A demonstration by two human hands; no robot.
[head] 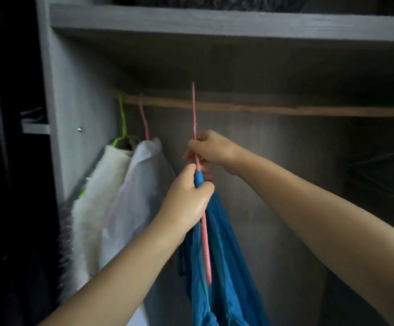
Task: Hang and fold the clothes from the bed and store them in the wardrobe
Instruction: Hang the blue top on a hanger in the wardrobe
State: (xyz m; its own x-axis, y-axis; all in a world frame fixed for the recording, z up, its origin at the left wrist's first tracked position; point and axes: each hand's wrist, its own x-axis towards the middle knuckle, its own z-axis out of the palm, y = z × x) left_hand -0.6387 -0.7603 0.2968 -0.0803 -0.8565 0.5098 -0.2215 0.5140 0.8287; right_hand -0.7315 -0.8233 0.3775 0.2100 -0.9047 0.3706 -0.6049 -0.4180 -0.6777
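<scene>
Blue garment on a pink hanger, held up just short of the wardrobe rail.

At lower centre the left hand curls round the blue garment at its neck, bunching it on the pink hanger so it cannot slip. Just above, the right hand pinches the hanger's stem to steer the hook, which seems level with the wooden rail, though not yet over it. Farther back, upper left, a white garment and a cream fleecy one already hang.
</scene>
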